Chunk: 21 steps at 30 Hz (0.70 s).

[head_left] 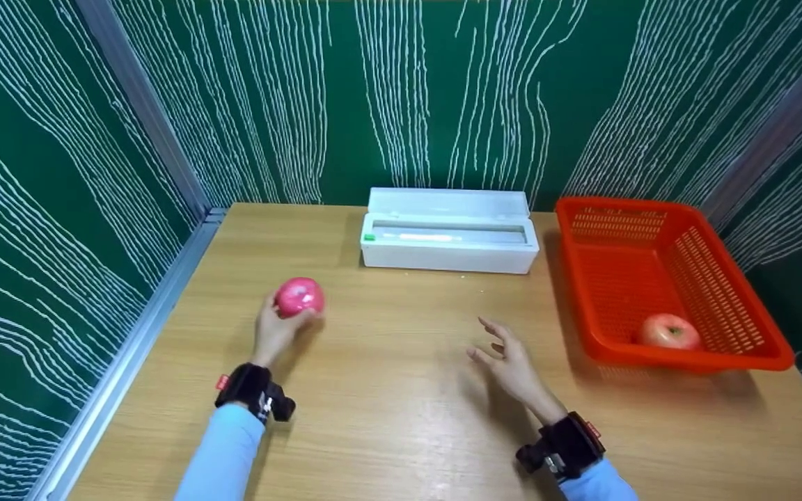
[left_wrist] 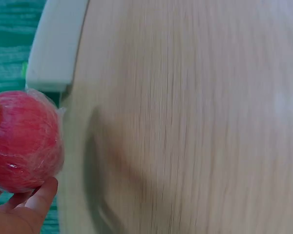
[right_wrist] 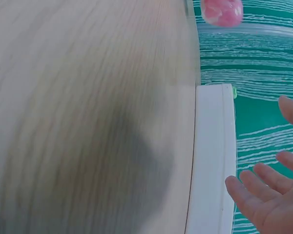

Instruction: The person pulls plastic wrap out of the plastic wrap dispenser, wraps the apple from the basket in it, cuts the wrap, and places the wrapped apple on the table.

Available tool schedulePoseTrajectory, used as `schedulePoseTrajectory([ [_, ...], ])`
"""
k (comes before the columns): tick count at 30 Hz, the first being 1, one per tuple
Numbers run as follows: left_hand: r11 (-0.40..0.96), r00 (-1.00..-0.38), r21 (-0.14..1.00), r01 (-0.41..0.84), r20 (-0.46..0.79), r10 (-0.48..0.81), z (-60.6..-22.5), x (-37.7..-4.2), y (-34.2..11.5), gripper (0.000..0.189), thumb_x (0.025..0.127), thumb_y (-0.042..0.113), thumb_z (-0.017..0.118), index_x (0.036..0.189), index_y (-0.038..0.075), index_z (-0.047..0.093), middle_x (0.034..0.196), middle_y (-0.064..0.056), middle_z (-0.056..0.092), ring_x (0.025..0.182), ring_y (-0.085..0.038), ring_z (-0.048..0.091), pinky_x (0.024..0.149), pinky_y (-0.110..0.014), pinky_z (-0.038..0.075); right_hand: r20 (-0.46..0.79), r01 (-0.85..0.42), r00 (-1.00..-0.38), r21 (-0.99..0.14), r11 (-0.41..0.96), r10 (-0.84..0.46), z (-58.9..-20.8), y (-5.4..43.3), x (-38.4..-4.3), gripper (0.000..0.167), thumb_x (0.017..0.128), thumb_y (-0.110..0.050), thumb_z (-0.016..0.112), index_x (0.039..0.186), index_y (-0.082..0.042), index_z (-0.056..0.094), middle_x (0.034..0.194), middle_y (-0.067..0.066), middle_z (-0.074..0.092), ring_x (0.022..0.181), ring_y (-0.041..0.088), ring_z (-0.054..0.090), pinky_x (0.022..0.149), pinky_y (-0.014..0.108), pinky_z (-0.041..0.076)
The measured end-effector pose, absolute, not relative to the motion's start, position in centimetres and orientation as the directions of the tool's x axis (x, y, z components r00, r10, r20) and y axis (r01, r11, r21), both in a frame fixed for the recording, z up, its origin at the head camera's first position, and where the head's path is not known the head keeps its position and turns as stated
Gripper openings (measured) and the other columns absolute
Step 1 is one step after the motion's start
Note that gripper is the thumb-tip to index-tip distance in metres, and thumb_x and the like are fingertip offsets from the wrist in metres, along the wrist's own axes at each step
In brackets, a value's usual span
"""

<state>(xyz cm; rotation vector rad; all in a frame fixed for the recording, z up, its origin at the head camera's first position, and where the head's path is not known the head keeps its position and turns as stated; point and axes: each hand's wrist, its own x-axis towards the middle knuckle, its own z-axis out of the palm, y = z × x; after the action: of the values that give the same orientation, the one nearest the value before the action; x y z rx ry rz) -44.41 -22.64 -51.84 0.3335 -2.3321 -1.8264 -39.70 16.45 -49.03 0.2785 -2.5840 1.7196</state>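
My left hand [head_left: 280, 332] grips a red apple [head_left: 300, 296] over the left part of the table. Clear plastic film wraps this apple [left_wrist: 25, 141], with a loose edge showing in the left wrist view. Thumb and fingers curl round its sides. Over the middle of the table, my right hand [head_left: 512, 369] holds nothing, its fingers [right_wrist: 263, 187] spread and relaxed. A white cling film box [head_left: 450, 254] with its lid raised stands at the back, beyond both hands. Another apple [head_left: 670, 331], paler red, lies in the orange basket [head_left: 575, 299].
The basket stands at the table's right side, near the right hand. Green walls with white wavy lines [head_left: 394, 97] enclose the back and sides. A metal rail [head_left: 129, 355] runs along the left edge of the wooden table [head_left: 387, 417].
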Motion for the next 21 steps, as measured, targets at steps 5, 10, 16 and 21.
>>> schedulePoseTrajectory([
  [5,0.260,-0.944,0.957,-0.131,-0.040,-0.327,-50.3,-44.7,-23.3,0.082,0.073,0.023,0.075,0.139,0.005,0.030,0.139,-0.020,0.039,0.128,-0.034,0.037,0.107,-0.049,0.027,0.123,-0.177,-0.981,-0.878,0.445,-0.148,-49.1,17.4,-39.6,0.052,0.081,-0.009,0.067,0.128,0.003,0.047,0.130,0.022,0.048,0.120,0.036,0.045,0.100,0.050,0.039],
  [10,0.225,-0.933,0.955,-0.192,-0.107,-0.343,-50.2,-44.5,-23.3,0.082,0.075,0.017,0.073,0.141,0.006,0.027,0.142,-0.017,0.036,0.132,-0.031,0.033,0.109,-0.046,0.025,0.103,-0.178,-0.981,-0.815,0.552,-0.165,-49.6,18.3,-39.4,0.046,0.083,-0.011,0.066,0.125,0.002,0.052,0.120,0.019,0.058,0.110,0.032,0.054,0.094,0.048,0.044],
  [16,0.327,-0.939,0.935,-0.139,-0.019,-0.345,-50.8,-44.5,-22.8,0.082,0.072,0.018,0.076,0.138,0.003,0.031,0.137,-0.019,0.040,0.128,-0.032,0.037,0.107,-0.045,0.030,0.043,-0.145,-0.981,-0.809,0.570,-0.189,-50.3,18.8,-39.0,0.044,0.084,-0.010,0.064,0.124,0.002,0.051,0.117,0.021,0.059,0.105,0.032,0.058,0.091,0.042,0.048],
  [21,0.399,-0.942,0.909,-0.117,0.025,-0.334,-50.8,-44.7,-22.6,0.079,0.073,0.015,0.076,0.136,0.000,0.032,0.136,-0.022,0.041,0.127,-0.034,0.038,0.107,-0.045,0.029,0.020,-0.139,-0.977,-0.811,0.568,-0.211,-50.6,19.0,-39.1,0.044,0.084,-0.010,0.064,0.124,0.003,0.051,0.113,0.021,0.061,0.101,0.032,0.061,0.090,0.042,0.049],
])
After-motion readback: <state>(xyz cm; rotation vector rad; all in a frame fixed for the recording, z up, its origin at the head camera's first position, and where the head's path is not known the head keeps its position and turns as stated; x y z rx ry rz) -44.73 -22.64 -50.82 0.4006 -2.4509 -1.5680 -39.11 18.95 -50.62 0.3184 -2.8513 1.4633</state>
